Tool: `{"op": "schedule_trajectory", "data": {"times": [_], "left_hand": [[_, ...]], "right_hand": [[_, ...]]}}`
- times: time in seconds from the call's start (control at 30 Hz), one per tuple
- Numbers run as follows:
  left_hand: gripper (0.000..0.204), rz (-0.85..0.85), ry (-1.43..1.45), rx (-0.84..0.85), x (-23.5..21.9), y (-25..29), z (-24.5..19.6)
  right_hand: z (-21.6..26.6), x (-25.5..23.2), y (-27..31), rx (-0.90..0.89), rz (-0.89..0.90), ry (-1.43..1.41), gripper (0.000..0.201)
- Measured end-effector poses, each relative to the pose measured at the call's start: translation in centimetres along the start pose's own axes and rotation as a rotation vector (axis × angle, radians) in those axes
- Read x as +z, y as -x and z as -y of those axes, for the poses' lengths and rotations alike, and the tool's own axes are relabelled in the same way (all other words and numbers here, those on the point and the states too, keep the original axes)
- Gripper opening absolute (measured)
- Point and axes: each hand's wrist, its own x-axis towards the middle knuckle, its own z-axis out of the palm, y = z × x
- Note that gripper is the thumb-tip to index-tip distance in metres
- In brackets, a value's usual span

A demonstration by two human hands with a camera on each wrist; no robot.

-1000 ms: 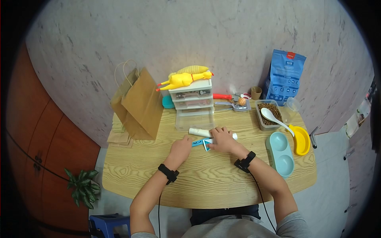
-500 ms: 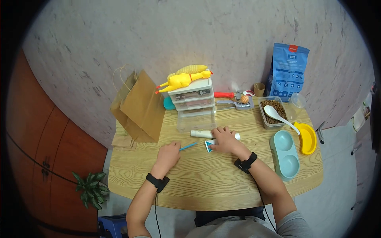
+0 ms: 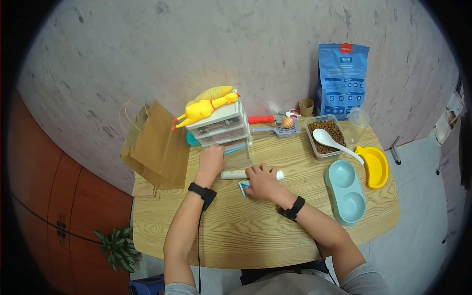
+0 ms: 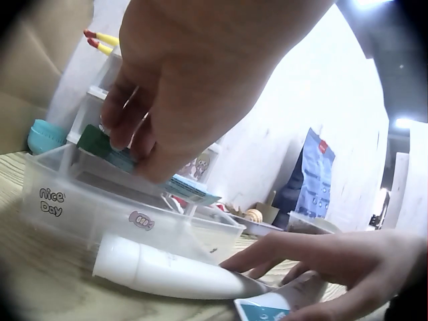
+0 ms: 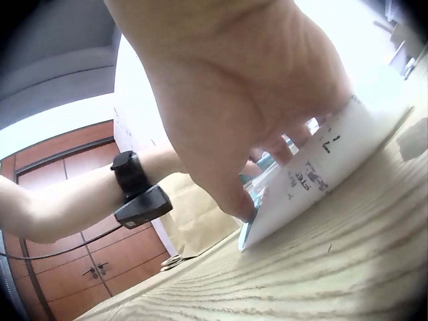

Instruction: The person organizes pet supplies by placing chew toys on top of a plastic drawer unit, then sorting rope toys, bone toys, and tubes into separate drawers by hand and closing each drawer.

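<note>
My left hand [image 3: 210, 160] pinches a thin blue packet [image 3: 235, 149] and holds it over the open bottom drawer [image 3: 242, 160] of a clear drawer unit [image 3: 219, 125]. In the left wrist view the hand [image 4: 174, 100] holds the packet [image 4: 187, 189] just above the drawer [image 4: 80, 214], which bears a sticker. A white tube [image 3: 235, 174] lies on the table in front of the drawer, also in the left wrist view [image 4: 167, 274]. My right hand [image 3: 260, 181] rests with its fingers on a small blue and white packet [image 3: 243, 187], pressing it flat [image 5: 321, 180] on the wood.
A yellow rubber chicken [image 3: 204, 108] lies on the drawer unit. A paper bag [image 3: 157, 145] stands at the left. To the right are a kibble tub [image 3: 314, 147] with a white spoon [image 3: 332, 140], a teal double bowl [image 3: 346, 191], a yellow bowl [image 3: 374, 167] and a blue feed bag [image 3: 342, 78].
My left hand took the thin blue packet from the table beside the right hand and carried it up to the open drawer. The right hand stayed on its small packet.
</note>
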Motion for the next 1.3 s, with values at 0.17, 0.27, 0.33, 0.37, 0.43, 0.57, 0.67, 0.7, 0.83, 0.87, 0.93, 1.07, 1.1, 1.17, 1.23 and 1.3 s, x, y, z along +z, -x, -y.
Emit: {"op": "schedule_trajectory", "data": {"times": [0.17,0.27,0.33,0.37,0.43,0.57,0.67,0.7,0.83,0.87,0.93,1.07,1.1,1.17,1.23,1.3], "left_hand": [[0.006,0.044,-0.162,-0.049,2.4,-2.5,-0.1],[0.007,0.019,-0.156,-0.068,2.2,-2.2,-0.5],[0.008,-0.004,-0.132,-0.057,1.0,-1.6,-0.9],[0.011,0.060,-0.051,-0.058,-0.2,-1.2,-1.6],[0.016,0.121,0.030,-0.061,-1.8,-0.3,-2.6],[0.028,0.174,0.318,0.197,-0.9,3.4,-3.5],[0.045,0.146,0.262,0.240,-0.8,5.3,-4.3],[0.040,0.100,0.271,0.255,-0.8,5.9,-4.6],[0.035,0.012,0.282,0.245,0.4,7.6,-3.8],[0.035,0.002,0.280,0.240,0.3,8.2,-3.7],[0.035,0.063,0.302,0.134,0.1,9.5,-3.7],[0.035,0.084,0.320,0.126,-0.2,12.7,-2.5],[0.032,0.085,0.313,0.121,-0.2,13.4,-2.1],[0.030,0.086,0.309,0.107,-0.4,14.6,-1.6],[0.030,0.173,0.284,0.111,-1.1,15.4,-1.1],[0.030,0.192,0.282,0.095,-2.2,16.0,-1.0]], "right_hand": [[0.0,-0.1,-0.2,0.005,0.005,0.008,0.060],[0.0,-0.4,0.0,0.013,0.027,-0.004,0.060],[0.1,-0.5,0.0,0.005,0.045,-0.006,0.061],[0.0,-0.4,0.0,0.004,0.047,-0.008,0.061],[-0.3,-0.2,0.1,-0.035,0.017,0.032,0.060],[-1.5,-1.5,0.1,-0.018,0.075,0.112,0.061],[-2.2,-3.2,0.0,0.052,0.109,0.189,0.055],[-2.4,-3.7,0.1,0.033,0.142,0.188,0.048],[-2.1,-8.9,1.1,0.005,0.305,0.136,0.032],[-1.9,-10.2,1.5,-0.002,0.301,0.145,0.032],[-2.0,-12.3,1.9,-0.060,0.284,0.008,0.036],[-0.9,-14.2,-0.9,-0.200,0.264,-0.129,0.039],[-1.1,-13.4,-2.5,-0.273,0.178,-0.131,0.040],[-0.8,-11.0,-5.9,-0.306,0.073,-0.144,0.040],[0.3,-8.6,-8.6,-0.343,-0.039,-0.160,0.039],[1.2,-6.5,-10.7,-0.158,-0.069,-0.013,0.039]]}}
